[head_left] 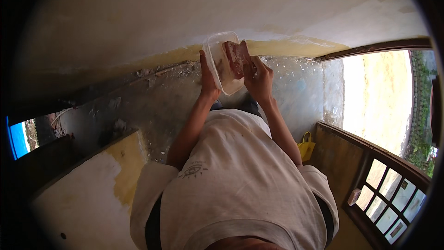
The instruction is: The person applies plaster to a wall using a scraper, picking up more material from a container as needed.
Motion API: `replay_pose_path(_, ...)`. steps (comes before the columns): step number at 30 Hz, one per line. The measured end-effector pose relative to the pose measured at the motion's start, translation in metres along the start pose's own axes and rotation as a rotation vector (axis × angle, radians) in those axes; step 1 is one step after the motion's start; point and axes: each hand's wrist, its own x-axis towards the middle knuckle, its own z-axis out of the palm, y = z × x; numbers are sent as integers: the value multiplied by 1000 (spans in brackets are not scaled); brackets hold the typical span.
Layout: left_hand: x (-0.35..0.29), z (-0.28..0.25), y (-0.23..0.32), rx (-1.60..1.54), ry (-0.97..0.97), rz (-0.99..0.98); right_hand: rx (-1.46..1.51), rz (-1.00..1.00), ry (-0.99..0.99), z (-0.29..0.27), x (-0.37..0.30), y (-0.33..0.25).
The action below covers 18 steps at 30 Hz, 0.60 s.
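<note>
In the head view, a clear, rounded-corner plastic tub [230, 86] is held up in front of the person's chest, tilted so that its open side faces right and toward the viewer. Inside it, toward its left wall, a brownish patch shows; whether that is loose residue, a piece of something or a shape seen through the plastic cannot be told. A reddish-brown block [235, 60] with pale, dusty blotches overlaps the tub's right half, at its opening; whether it touches the plastic is unclear.

The left hand [208, 79] grips the tub along its left side, thumb up near the upper rim. The right hand [259, 79], just right of the tub, is closed on the block's right edge, so the block lies to the left of that grip, between the fingers and the tub's interior.

Below the tub, a pale shirt [240, 171] bears a dark eye-like print [193, 170] with rays and a line of lettering too small to read. Beyond the tub rises a whitish wall [222, 4] with a yellow band low down; under it spreads a grey floor [296, 88] scattered with pale flecks. A yellow bag [306, 147] stands below and right of the tub. Farther right of the tub are a bright doorway [377, 97] and, lower, a dark-framed window [392, 199].
</note>
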Motion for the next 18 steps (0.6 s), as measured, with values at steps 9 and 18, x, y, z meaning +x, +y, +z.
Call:
replay_pose_path(9, -17, -42, 18, -25, 62, 9, -21, -28, 105, 28, -30, -29)
replay_pose_path(18, -37, -61, 27, -69, 80, 6, -101, -155, -42, 57, -42, -35)
